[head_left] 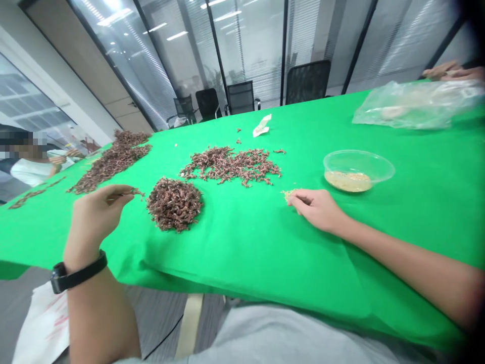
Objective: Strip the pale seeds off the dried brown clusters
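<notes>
My left hand (96, 215), with a black band on the wrist, pinches a small twisted brown dried piece (137, 192) between thumb and fingers. Just right of it stands a round, dense heap of the same brown dried pieces (175, 205). Beyond that, a looser patch of brown pieces (235, 164) spreads over the green cloth. On the right, my right hand (318, 208) is closed at the fingertips, touching a little pile of pale yellow bits (288, 193); what lies between its fingers is hidden. A clear plastic bowl (383, 172) with pale yellow bits inside sits behind this hand.
Green cloth (242, 237) covers the table. A long brown heap (113, 162) lies far left, near a seated person (34, 167). A crumpled white paper (262, 126) lies at the back. Another person's hands (452, 72) are beside a clear plastic bag (413, 103) at the far right.
</notes>
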### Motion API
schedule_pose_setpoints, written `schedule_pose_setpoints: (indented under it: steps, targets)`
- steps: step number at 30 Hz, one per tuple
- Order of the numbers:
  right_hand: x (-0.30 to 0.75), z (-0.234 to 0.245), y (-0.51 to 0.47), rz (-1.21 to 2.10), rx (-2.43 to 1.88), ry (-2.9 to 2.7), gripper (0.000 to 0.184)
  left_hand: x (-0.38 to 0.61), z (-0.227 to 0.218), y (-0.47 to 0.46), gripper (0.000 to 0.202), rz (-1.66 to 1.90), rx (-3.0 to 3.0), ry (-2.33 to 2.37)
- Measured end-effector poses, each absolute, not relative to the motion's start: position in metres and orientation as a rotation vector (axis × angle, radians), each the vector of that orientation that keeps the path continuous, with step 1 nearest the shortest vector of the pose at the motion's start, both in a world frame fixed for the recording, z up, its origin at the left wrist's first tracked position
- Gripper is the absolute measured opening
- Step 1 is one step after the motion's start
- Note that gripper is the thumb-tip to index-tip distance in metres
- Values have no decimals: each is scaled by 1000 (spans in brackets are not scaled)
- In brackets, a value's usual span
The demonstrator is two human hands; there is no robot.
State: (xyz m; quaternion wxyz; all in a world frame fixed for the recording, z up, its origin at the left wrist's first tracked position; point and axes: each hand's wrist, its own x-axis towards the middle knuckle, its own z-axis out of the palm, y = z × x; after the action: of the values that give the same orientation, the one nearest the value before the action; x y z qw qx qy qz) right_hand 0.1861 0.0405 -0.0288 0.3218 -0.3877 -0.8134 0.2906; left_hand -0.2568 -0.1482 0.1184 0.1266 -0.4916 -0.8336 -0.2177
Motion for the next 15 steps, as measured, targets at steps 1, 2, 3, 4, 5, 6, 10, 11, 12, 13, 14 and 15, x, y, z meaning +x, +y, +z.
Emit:
schedule_pose_setpoints:
  steps: [1,2,3,4,5,6,10,11,12,13,14,15]
  targets:
    - [186,-28,40,760,-1020,-2134,33,-258,116,-150,25,-641,-1460,-2440]
    - [186,-28,40,755,-1022,-2134,34,-258,114,-151,25,-659,-1477,-2456]
    - [186,-28,40,751,-1026,-2136,34,-257,111,-152,25,-674,-1493,-2479]
    - [186,-28,40,748,-1031,-2140,34,-257,109,-152,25,-686,-1491,-2504]
    - [187,-28,40,745,-1037,-2145,34,-258,106,-153,25,-697,-1481,-2523]
    - [187,-28,40,744,-1041,-2150,34,-259,103,-153,24,-707,-1475,-2532]
    - [188,-28,41,744,-1034,-2166,34,-271,92,-153,25,-752,-1483,-2400]
    - [188,-28,41,742,-1033,-2167,34,-274,91,-152,25,-747,-1497,-2358]
    - [188,-28,41,740,-1032,-2167,34,-276,90,-152,25,-731,-1508,-2327]
    - [188,-27,41,740,-1031,-2165,34,-278,90,-151,25,-702,-1521,-2311]
    - [188,-27,40,742,-1032,-2164,34,-278,91,-151,25,-666,-1545,-2313]
    - [188,-27,40,745,-1033,-2161,34,-277,92,-150,25,-635,-1562,-2322]
